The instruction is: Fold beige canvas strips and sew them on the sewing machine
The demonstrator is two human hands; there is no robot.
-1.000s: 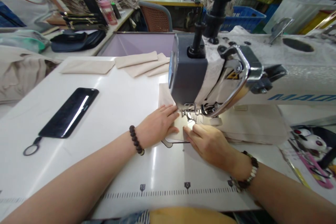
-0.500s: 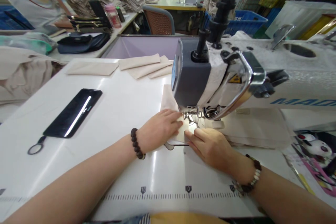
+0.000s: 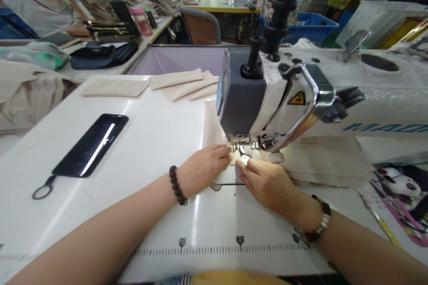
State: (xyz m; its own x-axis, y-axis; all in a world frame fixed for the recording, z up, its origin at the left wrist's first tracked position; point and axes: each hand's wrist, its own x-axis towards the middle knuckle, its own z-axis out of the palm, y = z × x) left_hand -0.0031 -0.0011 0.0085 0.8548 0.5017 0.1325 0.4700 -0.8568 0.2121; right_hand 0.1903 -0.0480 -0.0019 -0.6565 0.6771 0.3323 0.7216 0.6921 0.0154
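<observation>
A beige fabric piece (image 3: 211, 127) lies under the head of a sewing machine (image 3: 243, 93), and its near end reaches the lit presser foot (image 3: 242, 150). My left hand (image 3: 209, 164) grips this piece just left of the foot, its fingers close together and pressed down on the cloth. On the near right side of the foot, my right hand (image 3: 265, 182) has thumb and fingers together at the cloth's near end. Both sets of fingertips are very near the needle area. The fingers partly hide the cloth's edge.
A black phone (image 3: 92, 144) with a ring strap lies at left. Folded beige pieces (image 3: 182, 83) rest at the table's back edge. Stacked beige panels (image 3: 329, 160) lie under the machine arm. Pink scissors (image 3: 403, 220) sit at far right. Another person (image 3: 36, 4) is at upper left.
The fabric piece has moved away from me under the foot, so its near edge now lies close to the needle. Both hands stay almost in place.
</observation>
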